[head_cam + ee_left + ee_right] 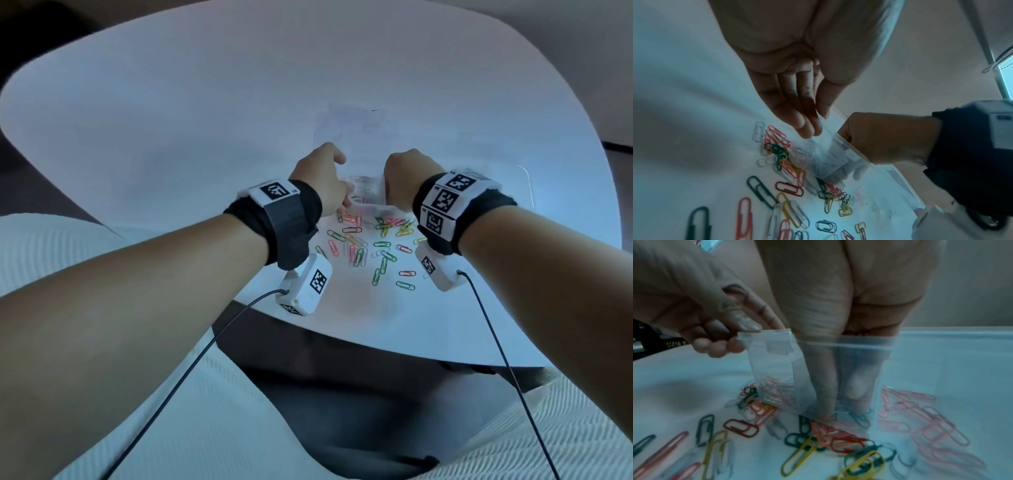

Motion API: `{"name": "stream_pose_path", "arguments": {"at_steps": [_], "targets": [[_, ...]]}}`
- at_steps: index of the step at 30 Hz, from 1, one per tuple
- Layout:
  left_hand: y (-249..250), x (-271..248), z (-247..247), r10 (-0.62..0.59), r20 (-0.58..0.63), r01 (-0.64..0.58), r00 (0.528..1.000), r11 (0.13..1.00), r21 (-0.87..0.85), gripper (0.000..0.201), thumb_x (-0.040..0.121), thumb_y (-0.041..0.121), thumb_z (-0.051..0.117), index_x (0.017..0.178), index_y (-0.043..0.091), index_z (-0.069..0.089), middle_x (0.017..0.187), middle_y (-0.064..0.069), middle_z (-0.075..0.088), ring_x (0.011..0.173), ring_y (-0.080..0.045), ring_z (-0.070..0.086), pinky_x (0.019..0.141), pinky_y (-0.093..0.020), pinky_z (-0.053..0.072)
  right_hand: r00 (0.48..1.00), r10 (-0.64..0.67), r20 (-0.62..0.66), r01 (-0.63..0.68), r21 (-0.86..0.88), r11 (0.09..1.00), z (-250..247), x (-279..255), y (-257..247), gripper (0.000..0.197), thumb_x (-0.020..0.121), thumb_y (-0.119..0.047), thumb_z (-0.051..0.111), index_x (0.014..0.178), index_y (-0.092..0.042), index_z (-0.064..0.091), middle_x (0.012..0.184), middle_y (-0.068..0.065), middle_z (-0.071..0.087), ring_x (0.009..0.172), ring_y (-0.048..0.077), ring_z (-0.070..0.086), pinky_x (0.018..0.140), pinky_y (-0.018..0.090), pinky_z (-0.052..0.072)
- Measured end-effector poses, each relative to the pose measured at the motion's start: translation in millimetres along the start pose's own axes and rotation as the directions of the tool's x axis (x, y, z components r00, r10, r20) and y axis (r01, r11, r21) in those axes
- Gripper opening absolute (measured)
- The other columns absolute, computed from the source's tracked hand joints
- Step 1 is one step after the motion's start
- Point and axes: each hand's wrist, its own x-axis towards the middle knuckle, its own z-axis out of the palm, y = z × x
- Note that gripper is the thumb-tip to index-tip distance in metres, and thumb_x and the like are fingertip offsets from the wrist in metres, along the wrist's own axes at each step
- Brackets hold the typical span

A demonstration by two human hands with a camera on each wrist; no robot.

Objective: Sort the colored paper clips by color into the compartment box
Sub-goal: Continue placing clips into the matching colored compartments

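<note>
A small clear plastic bag (pixel 364 192) stands upright on the white table (pixel 205 120), with a few pale and pink clips (pixel 774 389) in its bottom. My left hand (pixel 325 178) pinches the bag's top corner (pixel 748 337) between thumb and fingers. My right hand (pixel 407 178) is curled at the bag's other side, and its thumb and fingers (pixel 855 389) show through the plastic. Loose paper clips (pixel 363 250) in red, green, yellow, pink and white lie scattered just in front of the bag. The clear compartment box (pixel 356 126) sits behind the hands, faint against the table.
The table's near edge (pixel 342 335) curves just behind the clip pile. Cables (pixel 191 370) run from both wrist cameras down over my lap. A clear plastic wall (pixel 951 361) stands right of the bag, with pink clips (pixel 920 418) seen through it.
</note>
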Motion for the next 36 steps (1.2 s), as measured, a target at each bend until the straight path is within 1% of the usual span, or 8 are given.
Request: {"name": "stream_pose_path", "arguments": {"at_steps": [7,12,14,18,21,28,32,36], "targets": [[0,1,0,0.003,0.006,-0.003,1.0,1.0,-0.02,0.035,0.092,0.01,0.06,0.121,0.021,0.044,0.076,-0.006,0.071,0.059,-0.016,0.067,0.066,-0.029,0.058,1.0,-0.008,0.018,0.008,-0.004,1.0,0,3,4,0.01,0.083,0.002,0.057,0.076,-0.005,0.059,0.077,0.013,0.061,0.063,0.027,0.059,0.06,0.032,0.051],[-1,1,0,0.018,0.01,-0.018,1.0,1.0,-0.005,0.034,0.092,0.011,0.059,0.121,0.02,0.044,0.078,-0.006,0.071,0.064,-0.018,0.068,0.072,-0.035,0.06,0.999,0.044,-0.029,-0.036,0.235,0.971,-11,-8,16,0.009,0.08,-0.006,0.066,0.083,-0.009,0.073,0.08,0.006,0.069,0.066,0.019,0.063,0.054,0.022,0.048],[-1,2,0,0.013,0.011,-0.013,1.0,1.0,-0.01,0.035,0.092,0.01,0.059,0.122,0.02,0.044,0.078,-0.006,0.07,0.065,-0.019,0.069,0.073,-0.036,0.06,0.995,0.088,-0.056,-0.06,0.389,0.919,-18,-16,23,0.009,0.083,-0.01,0.067,0.084,-0.009,0.075,0.076,0.007,0.07,0.061,0.016,0.061,0.053,0.02,0.047],[1,0,-1,0.019,0.007,-0.019,1.0,1.0,-0.004,0.034,0.093,0.011,0.058,0.122,0.02,0.044,0.076,-0.005,0.07,0.07,-0.021,0.071,0.074,-0.039,0.06,0.997,0.076,0.001,-0.054,0.715,0.697,-26,-32,25,0.009,0.082,-0.022,0.077,0.087,-0.015,0.078,0.081,0.004,0.076,0.073,0.014,0.072,0.075,0.026,0.058],[1,-2,-2,0.015,-0.019,-0.015,1.0,1.0,0.007,0.028,0.094,0.015,0.055,0.12,0.019,0.047,0.078,-0.005,0.071,0.067,-0.021,0.069,0.074,-0.04,0.06,0.998,0.055,0.011,-0.041,0.809,0.587,-24,-38,24,0.014,0.087,-0.021,0.072,0.097,-0.013,0.076,0.087,0.003,0.076,0.077,0.016,0.073,0.078,0.03,0.06],[12,-16,-18,0.172,-0.163,-0.08,0.971,0.884,0.461,0.022,0.085,0.032,0.052,0.095,0.015,0.062,0.097,-0.004,0.065,0.087,-0.028,0.062,0.078,-0.035,0.052,0.986,0.089,-0.14,0.039,0.72,0.693,3,-75,49,0.009,0.089,-0.021,0.063,0.089,-0.018,0.072,0.077,-0.003,0.071,0.064,0.011,0.065,0.057,0.027,0.053],[13,-32,-10,0.137,0.048,-0.135,0.989,0.748,0.65,0.017,0.085,0.025,0.059,0.091,0.011,0.066,0.092,-0.007,0.068,0.086,-0.028,0.064,0.072,-0.033,0.051,1.0,-0.007,-0.007,0.009,0.549,0.836,45,-98,61,0.009,0.081,-0.014,0.075,0.09,-0.013,0.073,0.072,-0.005,0.067,0.063,0.012,0.062,0.063,0.028,0.054],[-10,-43,7,0.114,0.248,-0.264,0.962,0.622,0.737,0.009,0.084,0.009,0.059,0.086,0.015,0.065,0.087,-0.002,0.064,0.085,-0.025,0.061,0.066,-0.027,0.041,0.999,-0.021,0.047,-0.004,0.482,0.876,79,-111,57,0.017,0.075,-0.021,0.082,0.087,-0.015,0.071,0.08,-0.003,0.064,0.066,0.011,0.056,0.063,0.023,0.047]]}}
